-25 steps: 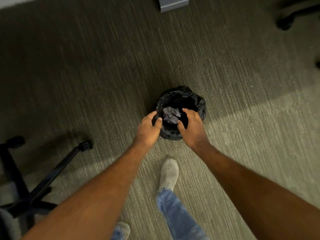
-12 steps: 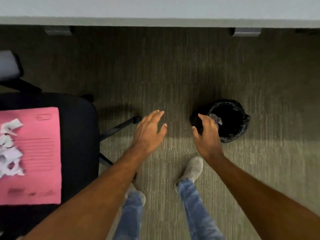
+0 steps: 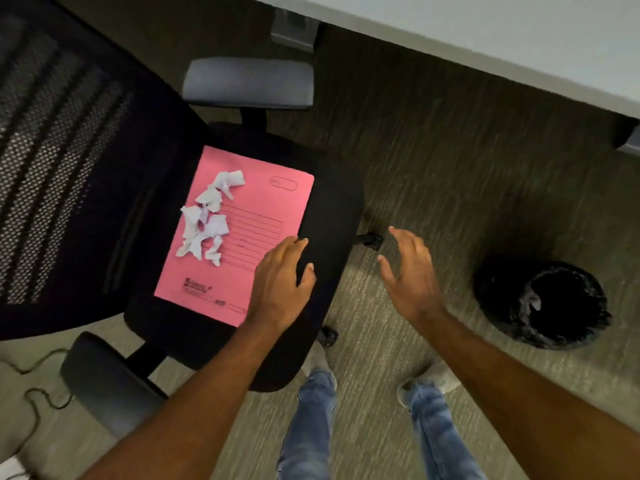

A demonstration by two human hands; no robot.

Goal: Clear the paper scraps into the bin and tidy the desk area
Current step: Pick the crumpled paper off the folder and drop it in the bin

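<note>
A pink folder (image 3: 256, 258) lies flat on the black seat of an office chair (image 3: 332, 216). Several crumpled white paper scraps (image 3: 207, 216) sit in a heap on the folder's left half. My left hand (image 3: 282, 282) hovers open over the folder's near right corner, holding nothing. To the right of the seat my right hand (image 3: 408, 271) is held open above the carpet, fingers spread. A small bin with a black liner (image 3: 540, 303) stands on the carpet at the right, with a pale scrap showing inside.
The chair's mesh back (image 3: 62, 161) fills the left, its grey armrests (image 3: 247, 83) at top and bottom left. A white desk edge (image 3: 485, 39) runs across the top right. A cable (image 3: 34, 393) lies on the carpet at lower left. My feet stand below the hands.
My view has swung left from the bin to the chair. Both hands came away from the bin; the left now hovers over the pink folder, the right beside the seat.
</note>
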